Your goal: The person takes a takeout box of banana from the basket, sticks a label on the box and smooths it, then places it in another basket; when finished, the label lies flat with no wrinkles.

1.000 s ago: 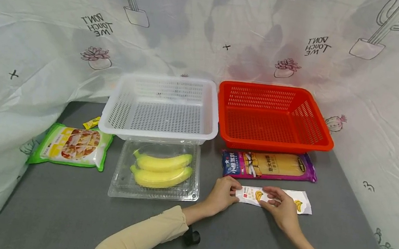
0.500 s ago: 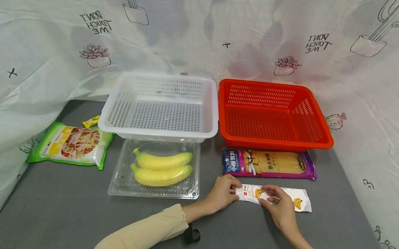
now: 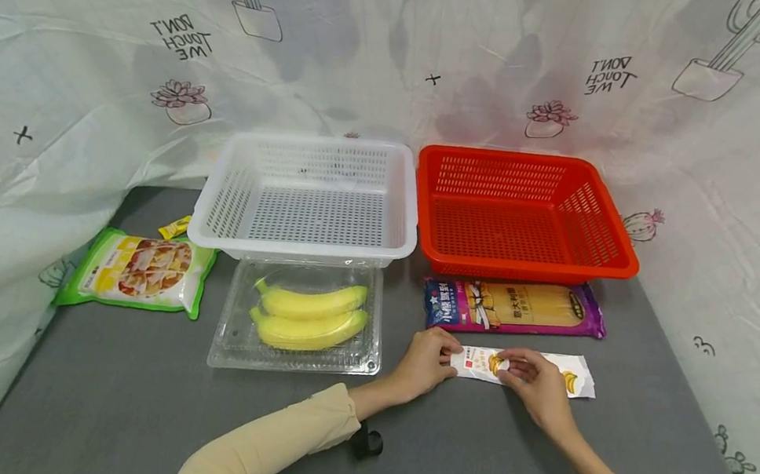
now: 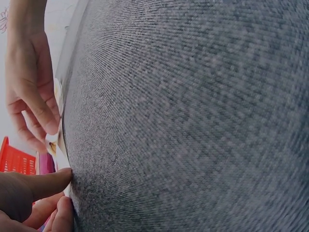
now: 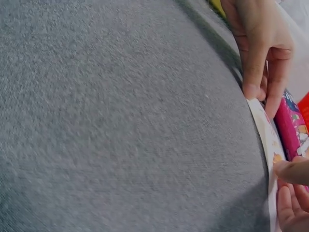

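Note:
A white strip [image 3: 477,362] printed with bananas and small lettering, much like a strip of stickers, lies flat on the grey table. My left hand [image 3: 422,366] pinches its left end between thumb and fingers. My right hand [image 3: 541,390] has thumb and fingertips at a banana print near the strip's middle. In the left wrist view, a small curled piece [image 4: 52,143] of it stands up at the right hand's [image 4: 33,96] fingertips. The right wrist view has the left hand's [image 5: 263,53] thumb on the strip's [image 5: 265,133] end.
Behind the strip lies a purple spaghetti pack [image 3: 515,307]. Beyond it stand a red basket [image 3: 525,272] and a white basket [image 3: 300,249]. Two bananas [image 3: 309,315] sit in a clear plastic box [image 3: 228,341]. Far left are a green-edged food bag [image 3: 141,271] and a small yellow packet [image 3: 175,227].
Both hands stay almost where they were on the strip. A banana-printed bit under the right fingertips appears slightly lifted and curled. The head view has tilted slightly.

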Demonstrator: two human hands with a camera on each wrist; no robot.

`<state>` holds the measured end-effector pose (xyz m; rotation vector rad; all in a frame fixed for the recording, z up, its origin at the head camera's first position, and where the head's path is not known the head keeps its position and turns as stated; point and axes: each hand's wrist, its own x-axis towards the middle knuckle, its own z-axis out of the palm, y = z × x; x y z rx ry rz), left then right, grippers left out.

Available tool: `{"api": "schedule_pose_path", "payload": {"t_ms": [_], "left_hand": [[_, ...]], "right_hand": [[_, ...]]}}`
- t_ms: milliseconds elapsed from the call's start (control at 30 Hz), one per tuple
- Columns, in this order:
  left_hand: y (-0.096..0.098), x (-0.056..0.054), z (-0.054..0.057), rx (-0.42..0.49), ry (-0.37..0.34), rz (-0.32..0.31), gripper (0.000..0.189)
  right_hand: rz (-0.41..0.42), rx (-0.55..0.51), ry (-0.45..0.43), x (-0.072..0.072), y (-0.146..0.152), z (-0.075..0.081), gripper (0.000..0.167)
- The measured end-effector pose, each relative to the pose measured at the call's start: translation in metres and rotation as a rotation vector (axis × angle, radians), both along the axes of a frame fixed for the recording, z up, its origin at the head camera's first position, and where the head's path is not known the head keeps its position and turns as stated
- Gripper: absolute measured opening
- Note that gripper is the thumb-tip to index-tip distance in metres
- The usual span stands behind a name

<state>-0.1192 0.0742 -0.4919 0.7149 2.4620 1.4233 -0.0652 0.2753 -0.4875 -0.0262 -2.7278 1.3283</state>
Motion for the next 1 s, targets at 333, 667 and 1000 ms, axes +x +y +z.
{"api": "schedule_pose_path", "payload": {"t_ms": [333,667,1000], "left_hand": [[-0.001,0.0,0.001,-0.017,0.006,-0.013,0.024],[-0.002,-0.002,0.0,-0.014,0.027,-0.003,0.025],[-0.001,-0.002,0.0,-0.036,0.022,0.001,0.024]], "right_hand": [[0.051,-0.015,-0.053,-0.003,0.01,0.001,0.018],[0.08,-0.285,-0.148,-0.001,0.019,-0.005,0.022],[0.06,-0.556,-0.199,0.0,0.033,-0.01,0.016]]}}
